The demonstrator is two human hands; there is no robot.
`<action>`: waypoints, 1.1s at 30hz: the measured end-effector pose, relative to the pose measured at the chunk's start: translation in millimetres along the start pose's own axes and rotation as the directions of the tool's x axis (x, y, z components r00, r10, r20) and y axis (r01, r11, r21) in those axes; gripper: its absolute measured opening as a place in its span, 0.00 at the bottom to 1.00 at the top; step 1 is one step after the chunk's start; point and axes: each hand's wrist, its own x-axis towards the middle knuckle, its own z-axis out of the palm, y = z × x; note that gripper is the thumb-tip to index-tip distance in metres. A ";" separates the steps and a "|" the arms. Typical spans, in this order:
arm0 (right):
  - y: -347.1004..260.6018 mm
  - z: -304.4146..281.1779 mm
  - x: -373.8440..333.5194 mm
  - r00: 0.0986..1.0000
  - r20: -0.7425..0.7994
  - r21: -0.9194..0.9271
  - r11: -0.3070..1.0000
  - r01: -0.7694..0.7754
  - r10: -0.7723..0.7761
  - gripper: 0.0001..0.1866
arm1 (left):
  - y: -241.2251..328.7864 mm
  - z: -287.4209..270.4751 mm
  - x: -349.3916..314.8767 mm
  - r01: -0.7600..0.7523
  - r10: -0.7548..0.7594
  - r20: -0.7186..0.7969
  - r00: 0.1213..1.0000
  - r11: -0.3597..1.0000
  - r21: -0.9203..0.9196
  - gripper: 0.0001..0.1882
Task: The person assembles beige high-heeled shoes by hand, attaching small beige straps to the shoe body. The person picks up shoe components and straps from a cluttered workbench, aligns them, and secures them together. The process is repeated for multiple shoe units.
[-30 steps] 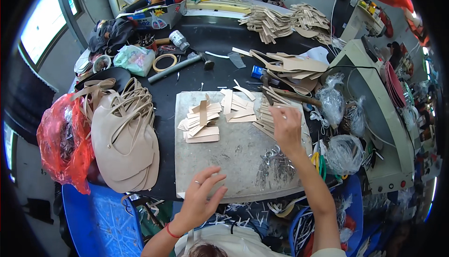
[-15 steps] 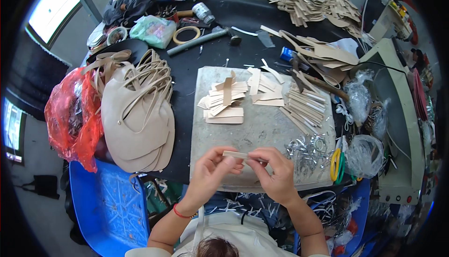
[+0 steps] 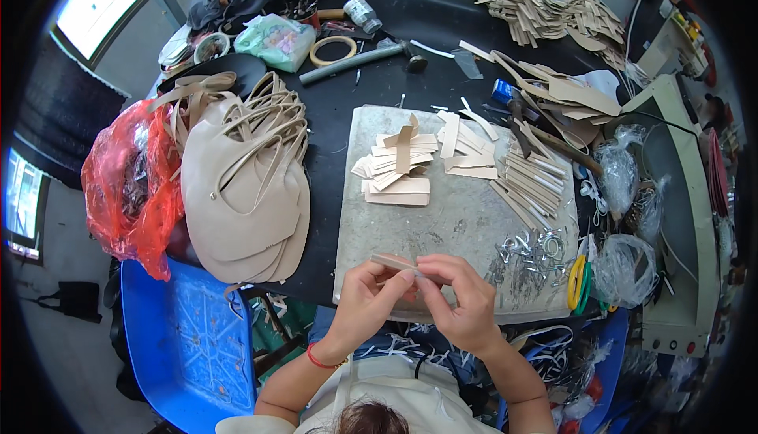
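Near the front edge of the grey work slab (image 3: 442, 237), both my hands are raised and close together. My left hand (image 3: 365, 301) is closed on a narrow beige leather strip (image 3: 390, 261), whose end sticks out above the fingers. My right hand (image 3: 462, 301) pinches the strip's other end, which the fingers mostly hide. Flat beige strips (image 3: 399, 191) lie in a loose pile beyond my hands, with a second pile of pieces (image 3: 471, 167) to its right. Rolled or folded narrow strips (image 3: 530, 185) lie farther right. Silvery metal rings and clasps (image 3: 530, 254) are scattered beside my right hand.
Stacked beige bag pieces with straps (image 3: 245, 213) lie left, beside a red plastic bag (image 3: 126, 197). A blue tub (image 3: 185, 347) stands below them. A hammer (image 3: 355, 63) lies at the back. Yellow- and green-handled scissors (image 3: 579, 284) and clear plastic bags (image 3: 624, 264) sit right.
The strip has tilted in my fingers, and my hands have drawn a little closer together. The whole view has shifted slightly, so the table appears farther right.
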 end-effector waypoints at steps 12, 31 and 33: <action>-14.1 -17.2 10.1 0.920 0.271 -0.467 0.797 0.383 -0.284 0.16 | -9.1 14.2 -7.5 -0.251 0.369 -0.129 0.921 0.812 0.527 0.04; -0.6 -73.4 -76.1 0.840 0.535 0.045 0.989 -0.142 0.096 0.11 | 5.3 -8.3 7.1 -0.143 0.169 -0.152 0.974 0.976 0.164 0.06; 8.8 -92.1 -51.0 0.966 0.259 -0.406 0.909 0.094 0.016 0.11 | 1.0 -2.8 3.4 -0.115 0.139 -0.138 0.981 0.979 0.170 0.06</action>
